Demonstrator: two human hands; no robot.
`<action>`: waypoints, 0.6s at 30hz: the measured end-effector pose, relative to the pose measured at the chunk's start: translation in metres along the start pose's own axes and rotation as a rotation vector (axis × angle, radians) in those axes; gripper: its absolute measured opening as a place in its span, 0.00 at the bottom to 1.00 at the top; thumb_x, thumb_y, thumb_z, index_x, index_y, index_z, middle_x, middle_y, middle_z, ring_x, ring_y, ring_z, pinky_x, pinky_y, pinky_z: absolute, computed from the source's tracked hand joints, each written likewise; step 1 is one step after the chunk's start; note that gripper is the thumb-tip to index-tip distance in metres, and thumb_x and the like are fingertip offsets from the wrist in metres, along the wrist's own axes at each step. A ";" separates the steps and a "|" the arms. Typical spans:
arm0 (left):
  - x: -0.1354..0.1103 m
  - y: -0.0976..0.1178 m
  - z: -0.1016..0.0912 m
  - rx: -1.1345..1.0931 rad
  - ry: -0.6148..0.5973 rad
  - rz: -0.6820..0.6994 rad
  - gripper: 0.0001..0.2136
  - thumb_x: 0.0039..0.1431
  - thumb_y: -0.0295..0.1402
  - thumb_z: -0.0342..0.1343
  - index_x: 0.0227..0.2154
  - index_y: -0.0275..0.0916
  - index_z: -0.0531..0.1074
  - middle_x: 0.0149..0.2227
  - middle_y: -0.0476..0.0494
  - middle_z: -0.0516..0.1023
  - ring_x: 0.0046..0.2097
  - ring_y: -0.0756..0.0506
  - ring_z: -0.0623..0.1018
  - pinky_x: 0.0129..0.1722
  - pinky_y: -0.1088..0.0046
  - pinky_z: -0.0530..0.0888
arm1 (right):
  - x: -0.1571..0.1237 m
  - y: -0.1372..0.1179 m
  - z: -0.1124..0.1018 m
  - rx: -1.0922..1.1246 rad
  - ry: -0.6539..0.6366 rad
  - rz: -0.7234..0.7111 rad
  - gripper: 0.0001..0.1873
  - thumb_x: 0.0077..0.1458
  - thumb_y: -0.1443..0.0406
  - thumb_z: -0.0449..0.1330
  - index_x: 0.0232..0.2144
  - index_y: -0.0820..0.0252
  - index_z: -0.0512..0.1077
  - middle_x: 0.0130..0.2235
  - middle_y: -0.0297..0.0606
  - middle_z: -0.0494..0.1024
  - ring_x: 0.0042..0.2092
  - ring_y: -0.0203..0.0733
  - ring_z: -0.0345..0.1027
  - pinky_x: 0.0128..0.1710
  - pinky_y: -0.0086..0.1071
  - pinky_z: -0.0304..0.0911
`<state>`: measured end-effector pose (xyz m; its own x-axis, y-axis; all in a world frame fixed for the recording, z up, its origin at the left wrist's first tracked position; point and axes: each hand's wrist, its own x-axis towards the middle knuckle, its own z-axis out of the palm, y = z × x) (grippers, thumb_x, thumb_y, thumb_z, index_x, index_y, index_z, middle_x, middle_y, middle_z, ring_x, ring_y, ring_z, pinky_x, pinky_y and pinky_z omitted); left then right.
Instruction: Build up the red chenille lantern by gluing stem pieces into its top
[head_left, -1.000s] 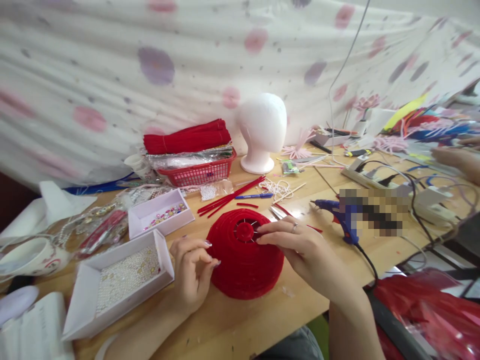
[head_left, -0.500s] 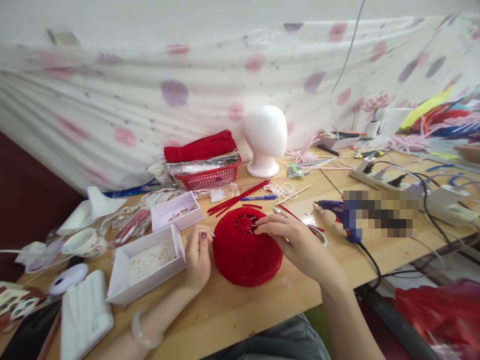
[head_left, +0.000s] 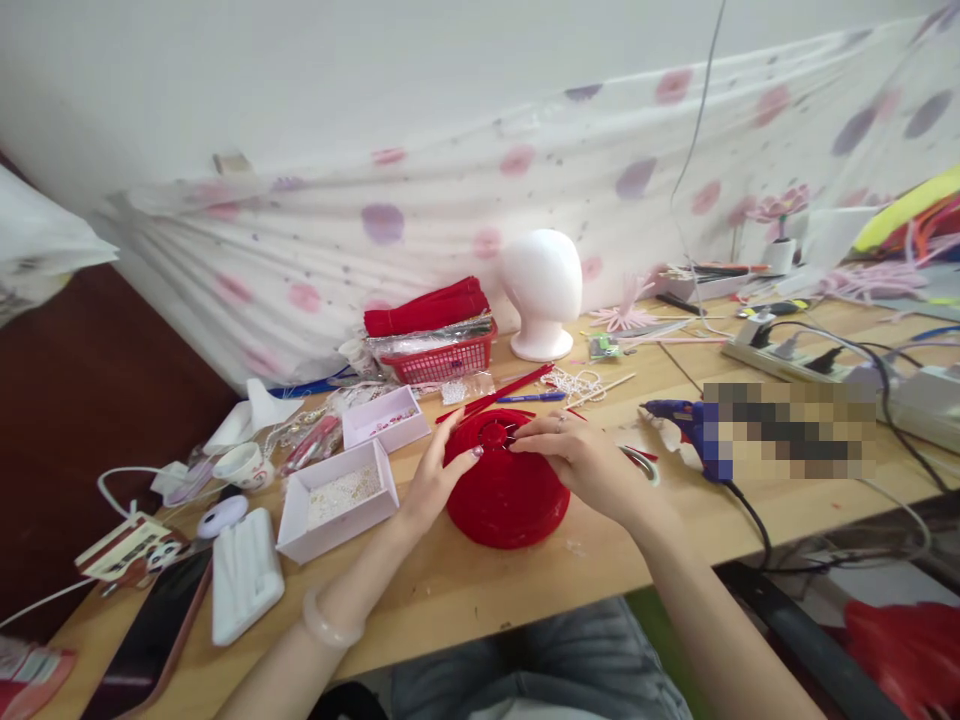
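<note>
A red dome-shaped piece (head_left: pixel 510 505), covered in fuzzy-looking strips, rests on the table in front of me. At its top a small red disc (head_left: pixel 493 434) sits inside an opening crossed by thin wires. My left hand (head_left: pixel 439 470) holds the dome's left side, its thumb lying over the top and its fingers round the far edge. From the right, my right hand (head_left: pixel 577 455) reaches in with fingers bent together at the opening's rim. Whatever its fingertips pinch is hidden. Loose red strips (head_left: pixel 510 392) lie just behind the dome.
Left of the dome stand white trays of beads (head_left: pixel 337 540) and gems (head_left: pixel 384 418). A red basket (head_left: pixel 442 362) and a white foam head (head_left: pixel 541 290) are behind. To the right lie a blue glue gun (head_left: pixel 686 425) and a power strip (head_left: pixel 787 362) with cables.
My left hand has opened from a loose curl beside the dome and now lies on its side and top. My right hand stays at the opening. The camera view has shifted left.
</note>
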<state>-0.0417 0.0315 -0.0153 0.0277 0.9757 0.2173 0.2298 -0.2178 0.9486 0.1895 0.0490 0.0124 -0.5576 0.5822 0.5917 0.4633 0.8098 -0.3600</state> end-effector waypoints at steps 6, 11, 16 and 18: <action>0.000 0.001 0.001 -0.047 -0.066 -0.068 0.26 0.58 0.38 0.58 0.60 0.45 0.69 0.66 0.42 0.69 0.69 0.34 0.63 0.68 0.52 0.62 | 0.001 -0.002 -0.003 -0.063 -0.004 -0.032 0.27 0.52 0.82 0.50 0.42 0.57 0.82 0.46 0.41 0.84 0.46 0.46 0.78 0.48 0.44 0.74; 0.002 0.005 0.003 -0.063 -0.088 -0.089 0.27 0.57 0.37 0.58 0.61 0.45 0.68 0.67 0.43 0.68 0.69 0.35 0.63 0.66 0.54 0.64 | 0.001 -0.003 -0.003 -0.096 -0.020 -0.050 0.28 0.50 0.83 0.52 0.43 0.57 0.82 0.47 0.41 0.84 0.49 0.49 0.77 0.50 0.46 0.73; 0.004 0.009 0.002 -0.061 -0.115 -0.108 0.27 0.55 0.35 0.58 0.59 0.45 0.68 0.66 0.43 0.68 0.69 0.35 0.64 0.66 0.54 0.65 | -0.001 0.000 -0.003 -0.103 -0.042 -0.034 0.27 0.53 0.82 0.51 0.44 0.57 0.82 0.49 0.42 0.83 0.50 0.50 0.76 0.49 0.46 0.74; 0.005 0.009 0.001 -0.048 -0.127 -0.116 0.26 0.55 0.35 0.58 0.59 0.45 0.68 0.67 0.43 0.67 0.69 0.35 0.64 0.66 0.53 0.64 | -0.002 0.001 -0.003 -0.103 -0.051 -0.028 0.26 0.55 0.81 0.51 0.44 0.56 0.81 0.49 0.40 0.83 0.50 0.49 0.76 0.47 0.44 0.74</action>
<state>-0.0388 0.0343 -0.0059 0.1272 0.9888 0.0782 0.1920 -0.1019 0.9761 0.1933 0.0482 0.0134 -0.6046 0.5642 0.5623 0.5135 0.8157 -0.2663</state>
